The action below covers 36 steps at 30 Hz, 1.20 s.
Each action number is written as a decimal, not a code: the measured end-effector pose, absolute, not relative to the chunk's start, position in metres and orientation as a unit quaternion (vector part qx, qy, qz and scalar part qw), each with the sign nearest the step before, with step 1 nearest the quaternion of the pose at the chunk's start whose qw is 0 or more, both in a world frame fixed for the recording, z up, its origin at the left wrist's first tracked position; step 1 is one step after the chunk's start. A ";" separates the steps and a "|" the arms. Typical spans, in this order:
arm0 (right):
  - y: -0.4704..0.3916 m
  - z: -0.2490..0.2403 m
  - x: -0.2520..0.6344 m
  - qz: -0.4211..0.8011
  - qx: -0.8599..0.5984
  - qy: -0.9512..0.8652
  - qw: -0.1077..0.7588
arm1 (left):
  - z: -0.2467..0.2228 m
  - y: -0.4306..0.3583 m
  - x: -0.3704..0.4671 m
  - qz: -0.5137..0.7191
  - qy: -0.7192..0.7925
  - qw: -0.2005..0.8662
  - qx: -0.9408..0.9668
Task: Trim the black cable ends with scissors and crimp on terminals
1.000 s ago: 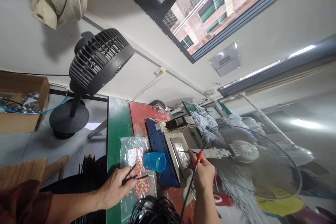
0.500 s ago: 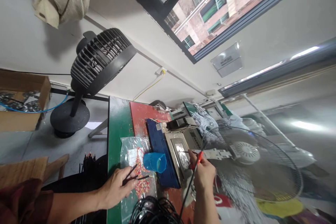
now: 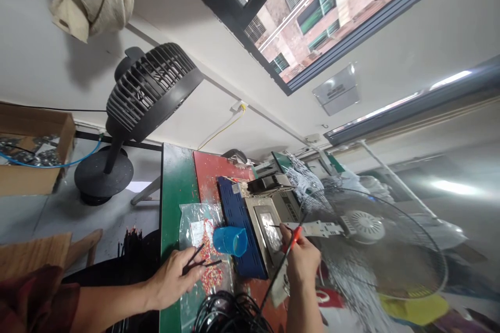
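Note:
Short black cable ends [image 3: 192, 264] stick out from between the fingers of my left hand [image 3: 174, 277], over a clear plastic bag [image 3: 187, 234] with small red and yellow pieces. My right hand [image 3: 302, 256] is closed on a red-orange tool [image 3: 295, 238], in front of a beige machine [image 3: 261, 218]. A black cable [image 3: 273, 277] runs down from this hand towards a coil of black cable [image 3: 230, 315] at the bottom. A translucent blue cup [image 3: 230, 241] lies on its side between my hands.
A blue panel [image 3: 238, 229] stands beside the cup. A mesh-guarded fan [image 3: 365, 226] is right of my right hand. A black fan [image 3: 152, 88] and a cardboard box [image 3: 35, 179] are at the left.
The black cable below my right hand has shifted slightly to the left at its lower end. My left hand has hardly moved.

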State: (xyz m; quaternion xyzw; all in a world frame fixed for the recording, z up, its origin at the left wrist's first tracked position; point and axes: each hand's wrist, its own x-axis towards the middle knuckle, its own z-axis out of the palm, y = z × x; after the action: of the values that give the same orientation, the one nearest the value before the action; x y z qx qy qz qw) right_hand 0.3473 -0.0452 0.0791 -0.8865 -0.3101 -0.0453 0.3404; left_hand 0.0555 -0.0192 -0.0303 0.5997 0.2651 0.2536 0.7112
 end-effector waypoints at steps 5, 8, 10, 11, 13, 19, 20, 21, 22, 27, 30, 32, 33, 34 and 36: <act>-0.046 0.080 0.344 -0.018 -0.873 -0.277 0.401 | -0.033 -0.020 0.056 0.256 0.266 0.716 0.593; -0.050 0.084 0.335 -0.010 -0.857 -0.247 0.452 | -0.033 -0.020 0.056 0.256 0.267 0.716 0.592; -0.054 0.087 0.327 -0.005 -0.843 -0.225 0.488 | -0.033 -0.020 0.055 0.257 0.262 0.719 0.590; -0.056 0.088 0.323 -0.001 -0.836 -0.213 0.506 | -0.032 -0.020 0.055 0.257 0.262 0.721 0.589; -0.059 0.090 0.316 0.006 -0.819 -0.192 0.540 | -0.032 -0.020 0.055 0.255 0.264 0.721 0.588; -0.070 0.089 0.286 -0.004 -0.790 -0.161 0.592 | -0.034 -0.020 0.056 0.262 0.263 0.714 0.593; -0.072 0.088 0.278 -0.010 -0.790 -0.166 0.590 | -0.034 -0.020 0.056 0.263 0.264 0.717 0.590; -0.073 0.085 0.270 -0.015 -0.793 -0.176 0.583 | -0.034 -0.020 0.056 0.265 0.264 0.718 0.587; -0.075 0.082 0.261 -0.019 -0.798 -0.190 0.572 | -0.035 -0.020 0.056 0.268 0.263 0.719 0.585; -0.079 0.054 0.226 -0.010 -0.835 -0.272 0.478 | -0.036 -0.020 0.055 0.291 0.257 0.722 0.573; -0.078 0.038 0.220 -0.028 -0.868 -0.294 0.399 | -0.038 -0.020 0.056 0.294 0.258 0.727 0.564; -0.077 0.032 0.220 -0.041 -0.884 -0.288 0.367 | -0.039 -0.021 0.057 0.295 0.259 0.728 0.561; -0.077 0.030 0.220 -0.048 -0.889 -0.283 0.358 | -0.040 -0.021 0.057 0.296 0.259 0.729 0.560; -0.076 0.029 0.220 -0.054 -0.892 -0.279 0.353 | -0.040 -0.022 0.057 0.298 0.258 0.730 0.559; -0.076 0.029 0.220 -0.061 -0.894 -0.276 0.349 | -0.041 -0.022 0.058 0.302 0.257 0.733 0.553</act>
State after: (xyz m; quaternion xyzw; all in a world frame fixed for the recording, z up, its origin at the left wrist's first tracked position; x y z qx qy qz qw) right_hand 0.2197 -0.0764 0.0293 -0.8938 -0.2756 -0.0607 0.3486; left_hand 0.0579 -0.0223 -0.0413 0.5527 0.2574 0.3021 0.7328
